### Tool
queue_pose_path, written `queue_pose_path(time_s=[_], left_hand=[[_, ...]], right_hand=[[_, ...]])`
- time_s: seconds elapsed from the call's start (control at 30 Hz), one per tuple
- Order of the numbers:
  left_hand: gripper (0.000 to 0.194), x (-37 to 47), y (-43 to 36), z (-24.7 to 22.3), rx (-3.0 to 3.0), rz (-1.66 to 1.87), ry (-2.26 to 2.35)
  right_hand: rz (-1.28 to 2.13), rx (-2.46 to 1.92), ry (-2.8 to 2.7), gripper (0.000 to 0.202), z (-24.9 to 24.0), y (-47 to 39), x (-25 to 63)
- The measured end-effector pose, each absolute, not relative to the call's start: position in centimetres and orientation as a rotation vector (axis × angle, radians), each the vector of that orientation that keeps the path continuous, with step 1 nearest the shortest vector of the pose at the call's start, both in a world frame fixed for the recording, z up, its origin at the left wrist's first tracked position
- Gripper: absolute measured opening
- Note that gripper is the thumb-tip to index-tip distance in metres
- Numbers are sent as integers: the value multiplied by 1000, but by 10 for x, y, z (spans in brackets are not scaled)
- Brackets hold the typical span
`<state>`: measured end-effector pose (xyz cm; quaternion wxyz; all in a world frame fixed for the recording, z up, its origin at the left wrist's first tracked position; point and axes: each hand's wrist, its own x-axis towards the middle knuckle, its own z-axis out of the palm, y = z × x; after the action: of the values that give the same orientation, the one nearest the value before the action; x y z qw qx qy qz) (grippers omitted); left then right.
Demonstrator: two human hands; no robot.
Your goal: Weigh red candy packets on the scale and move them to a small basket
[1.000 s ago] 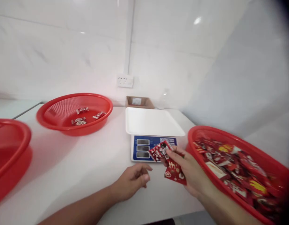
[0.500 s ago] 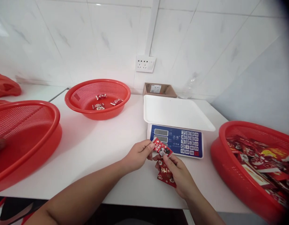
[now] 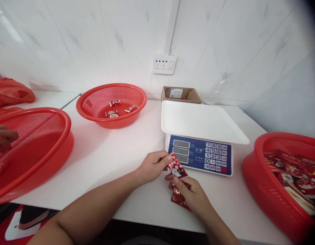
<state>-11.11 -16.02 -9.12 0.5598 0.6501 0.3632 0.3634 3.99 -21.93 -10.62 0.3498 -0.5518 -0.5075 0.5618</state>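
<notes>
My left hand (image 3: 153, 166) pinches the upper corner of a small red packet (image 3: 177, 167) with white and black print. The packet's lower end is between the thumb and fingers of my right hand (image 3: 190, 190). A second, darker red packet (image 3: 179, 199) hangs beneath, also held in my right hand and partly hidden by it. Both hands are in front of a scale (image 3: 198, 154) with a blue keypad and a bare white tray (image 3: 200, 120).
A red basket (image 3: 111, 122) at the back holds several small packets. Full of red packets, another basket (image 3: 267, 190) stands at the right. Over the left basket (image 3: 57, 149) is another person's hand (image 3: 3, 139). Behind the scale are a cardboard box (image 3: 181, 93) and a clear bottle (image 3: 218, 89).
The view has shifted, so the scale and baskets sit differently in it. The upper packet has turned steeper between my hands. The other person's hand shows more at the left edge.
</notes>
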Motion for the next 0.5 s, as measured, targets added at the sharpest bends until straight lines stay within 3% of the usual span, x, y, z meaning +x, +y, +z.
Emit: queue_pose_path(time_s=[0.5], left_hand=[[39,-111,-162,-85,1467,837,847]], right_hand=[[1491,-1409,-1076,42,-103,-218,39]])
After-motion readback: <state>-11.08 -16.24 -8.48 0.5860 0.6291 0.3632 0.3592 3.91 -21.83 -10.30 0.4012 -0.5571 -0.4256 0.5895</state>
